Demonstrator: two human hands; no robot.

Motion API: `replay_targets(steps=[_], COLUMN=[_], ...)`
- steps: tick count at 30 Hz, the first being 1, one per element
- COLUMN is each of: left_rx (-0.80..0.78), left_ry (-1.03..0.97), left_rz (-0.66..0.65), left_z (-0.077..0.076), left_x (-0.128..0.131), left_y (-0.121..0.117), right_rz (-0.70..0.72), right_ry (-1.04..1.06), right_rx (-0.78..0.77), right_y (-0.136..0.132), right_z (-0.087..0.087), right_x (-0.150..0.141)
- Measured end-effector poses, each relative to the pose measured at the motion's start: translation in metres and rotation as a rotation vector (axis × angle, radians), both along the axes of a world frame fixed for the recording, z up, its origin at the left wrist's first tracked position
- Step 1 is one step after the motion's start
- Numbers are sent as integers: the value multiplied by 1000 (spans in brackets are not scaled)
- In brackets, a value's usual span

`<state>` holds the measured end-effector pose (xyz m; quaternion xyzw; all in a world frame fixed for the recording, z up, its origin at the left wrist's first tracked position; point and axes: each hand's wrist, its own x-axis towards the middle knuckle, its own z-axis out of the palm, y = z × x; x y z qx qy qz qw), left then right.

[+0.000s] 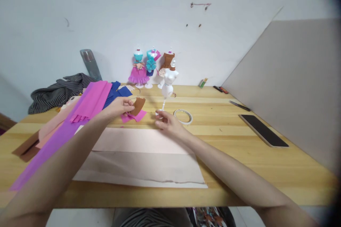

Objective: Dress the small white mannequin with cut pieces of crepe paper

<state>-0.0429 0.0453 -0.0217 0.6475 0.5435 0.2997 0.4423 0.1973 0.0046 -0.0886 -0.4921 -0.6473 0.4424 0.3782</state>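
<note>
Between the thumb and fingers of my left hand [122, 107] is a piece of brown crepe paper [139, 105], held just above some pink paper scraps [136, 116] on the table. My right hand [169, 123] has its fingertips closed on the round base of a small white mannequin [169, 78], which leans a little to the right. The mannequin's torso is bare white, and my fingers partly cover its base. A roll of white tape [183, 116] lies just right of that hand. Under both hands spreads a pale pink paper sheet [144, 166].
Dressed mannequins [139, 72] stand along the wall. At left lie pink and purple crepe paper [92, 97], blue paper [122, 92], a striped cloth [61, 90] and a grey bottle [91, 64]. At right are a phone [263, 130], a dark pointed tool [239, 105] and a small green item [203, 82].
</note>
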Motion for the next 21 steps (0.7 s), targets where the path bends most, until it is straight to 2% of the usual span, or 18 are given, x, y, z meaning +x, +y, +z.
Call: replay_targets(steps=[2,4,6,8,10,12,16,18,21], left_rx=[-38,-87,-110,-118,-146,-213,-334,-308,-218], left_ry=[-176,-317,-353,-345,-342,-390,-519,-518,-556], left_rz=[-79,-141,-137,-75,-8,5,-45,-40,8], left_z=[6,9,9,5,-1,-7,-18,-23,-30], left_x=[8,14,19,22,24,26,36,46,64], left_y=[-10,-19,-25,-31,-36,-41,-47,-49,-51], right_rz=[-9,52,132,130,46,-19,16,53,85], right_ry=[215,424,579,654,657,622,529,453,314], right_rx=[-146,-272,-359,-397,-399,-384,-373,-329,-184], right_y=[6,8,7,5,4,3,2,3,5], right_z=[5,9,11,11,9,9,10,12,13], right_x=[-9,-19,-26,-31,-32,-32,-31,-33,-38])
